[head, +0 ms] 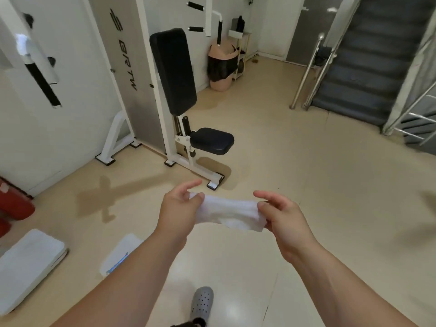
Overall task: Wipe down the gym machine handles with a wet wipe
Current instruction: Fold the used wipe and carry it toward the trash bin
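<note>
A white wet wipe (227, 213) is stretched between my two hands above the floor. My left hand (175, 208) pinches its left end and my right hand (282, 218) pinches its right end. Ahead stands a white gym machine with a black back pad (173, 69) and a black seat (211, 140). Its black foam handles show at the top: an upper one (195, 6), a lower one (195, 29) and a vertical one (220, 31). Another black handle (43, 87) hangs blurred at the far left.
A pink bin (221, 64) with a black liner stands behind the machine by a small shelf. Stairs with metal rails (306, 72) rise at the right. A white pack (119, 253) and a white step platform (28, 265) lie on the floor at left. My grey shoe (202, 303) shows below.
</note>
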